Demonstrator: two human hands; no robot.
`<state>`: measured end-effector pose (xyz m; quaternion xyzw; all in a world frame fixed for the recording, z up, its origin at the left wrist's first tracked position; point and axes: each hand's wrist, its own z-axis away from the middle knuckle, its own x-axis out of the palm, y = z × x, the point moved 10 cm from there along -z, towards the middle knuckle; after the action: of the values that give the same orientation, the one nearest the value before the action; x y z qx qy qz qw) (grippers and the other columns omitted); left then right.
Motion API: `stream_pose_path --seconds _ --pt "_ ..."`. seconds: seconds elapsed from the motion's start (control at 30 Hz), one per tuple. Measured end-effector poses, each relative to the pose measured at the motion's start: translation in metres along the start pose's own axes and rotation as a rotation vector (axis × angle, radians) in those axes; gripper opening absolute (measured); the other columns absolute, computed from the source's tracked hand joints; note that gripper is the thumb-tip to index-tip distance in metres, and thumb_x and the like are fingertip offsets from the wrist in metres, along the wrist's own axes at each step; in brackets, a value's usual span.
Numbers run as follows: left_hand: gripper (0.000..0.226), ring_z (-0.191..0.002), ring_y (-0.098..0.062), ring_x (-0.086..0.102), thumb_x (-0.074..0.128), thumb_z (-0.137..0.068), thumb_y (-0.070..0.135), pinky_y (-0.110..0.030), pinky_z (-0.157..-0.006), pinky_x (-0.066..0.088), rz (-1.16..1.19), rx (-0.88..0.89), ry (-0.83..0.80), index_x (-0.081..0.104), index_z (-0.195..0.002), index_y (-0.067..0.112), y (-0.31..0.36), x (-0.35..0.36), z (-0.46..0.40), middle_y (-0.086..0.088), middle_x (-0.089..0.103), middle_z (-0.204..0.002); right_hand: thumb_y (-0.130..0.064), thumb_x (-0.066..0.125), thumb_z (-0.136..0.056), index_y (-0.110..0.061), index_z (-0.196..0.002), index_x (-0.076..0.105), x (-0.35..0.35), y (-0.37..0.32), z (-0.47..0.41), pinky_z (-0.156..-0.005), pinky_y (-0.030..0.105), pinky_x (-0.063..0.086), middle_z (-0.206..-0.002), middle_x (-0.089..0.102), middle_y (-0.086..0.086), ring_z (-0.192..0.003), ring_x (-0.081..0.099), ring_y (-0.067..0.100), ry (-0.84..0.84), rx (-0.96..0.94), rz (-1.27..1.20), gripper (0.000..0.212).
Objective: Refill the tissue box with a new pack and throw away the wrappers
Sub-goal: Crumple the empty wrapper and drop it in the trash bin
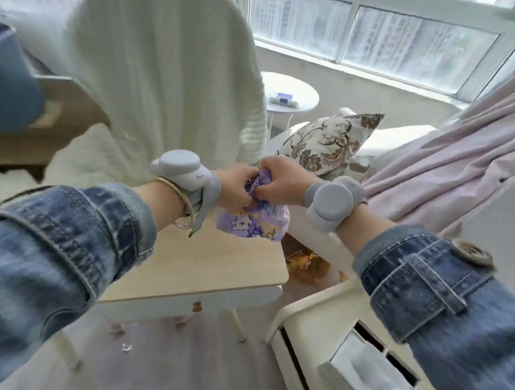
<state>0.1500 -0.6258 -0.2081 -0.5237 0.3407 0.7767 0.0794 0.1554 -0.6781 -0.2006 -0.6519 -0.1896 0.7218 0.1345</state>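
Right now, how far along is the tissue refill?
Done, by the look of it: the tissue box at lower right has a white tissue poking out of its slot, so it seems refilled. In hand: the left hand and right hand are scrunching the purple wrapper above the small wooden table. Left: throwing the wrapper away; no bin is in view.

A crumpled purple wrapper (253,221) with cartoon print hangs bunched at centre. At five o'clock, the white tissue box (368,379) lies tilted, tissue poking out.
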Motion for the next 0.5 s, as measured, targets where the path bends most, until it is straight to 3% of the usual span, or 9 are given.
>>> stream_pose_path --seconds 0.03,0.07,0.2,0.27,0.4,0.5 --pt "0.015 -0.083 -0.02 0.051 0.063 -0.082 0.011 -0.026 -0.064 0.041 0.005 -0.021 0.033 0.051 -0.09 0.015 -0.007 -0.016 0.005 -0.006 0.055 -0.089 -0.018 0.058 -0.079 -0.02 -0.06 0.033 -0.007 -0.017 -0.007 -0.054 0.023 0.032 -0.065 0.041 -0.003 -0.068 0.041 0.017 -0.016 -0.032 0.007 0.031" --pt "0.015 -0.083 -0.021 0.051 0.063 -0.081 0.01 -0.027 -0.066 0.041 0.011 -0.111 0.128 0.051 -0.089 0.015 -0.047 -0.054 0.033 -0.006 0.055 -0.089 -0.019 0.058 -0.079 -0.019 -0.06 0.033 -0.001 -0.078 -0.03 -0.054 0.024 0.031 -0.065 0.041 -0.003 -0.065 0.04 0.016 -0.071 -0.149 0.021 0.031" --pt "0.024 -0.082 -0.023 0.055 0.065 -0.08 0.012 -0.035 -0.08 0.05 0.011 -0.201 0.172 0.063 -0.101 0.003 -0.086 -0.083 0.051 -0.011 0.06 -0.091 -0.017 0.057 -0.079 -0.017 -0.058 0.032 0.002 -0.123 -0.053 -0.051 0.024 0.028 -0.061 0.038 -0.003 -0.058 0.034 0.014 -0.049 -0.232 -0.006 0.033" --pt "0.029 -0.082 -0.023 0.054 0.065 -0.081 0.014 -0.035 -0.076 0.047 -0.013 -0.262 0.197 0.062 -0.105 0.0 -0.108 -0.093 0.071 -0.012 0.06 -0.091 -0.018 0.056 -0.079 -0.018 -0.058 0.033 0.014 -0.15 -0.065 -0.051 0.024 0.029 -0.062 0.039 -0.003 -0.058 0.035 0.013 -0.054 -0.287 -0.007 0.032" --pt "0.027 -0.084 -0.023 0.053 0.065 -0.081 0.015 -0.029 -0.073 0.04 0.001 -0.491 0.298 0.06 -0.105 0.002 -0.206 -0.12 0.169 -0.008 0.057 -0.092 -0.02 0.058 -0.08 -0.02 -0.062 0.039 0.08 -0.284 -0.073 -0.061 0.025 0.036 -0.077 0.05 0.001 -0.071 0.045 0.018 -0.175 -0.542 0.004 0.025" --pt "0.026 -0.087 -0.028 0.059 0.067 -0.079 0.016 -0.035 -0.077 0.047 0.03 -0.653 0.333 0.06 -0.101 0.005 -0.277 -0.132 0.252 -0.015 0.065 -0.1 -0.022 0.059 -0.082 -0.012 -0.078 0.048 0.132 -0.382 -0.064 -0.066 0.028 0.04 -0.087 0.054 0.004 -0.078 0.049 0.019 -0.247 -0.684 -0.011 0.015"
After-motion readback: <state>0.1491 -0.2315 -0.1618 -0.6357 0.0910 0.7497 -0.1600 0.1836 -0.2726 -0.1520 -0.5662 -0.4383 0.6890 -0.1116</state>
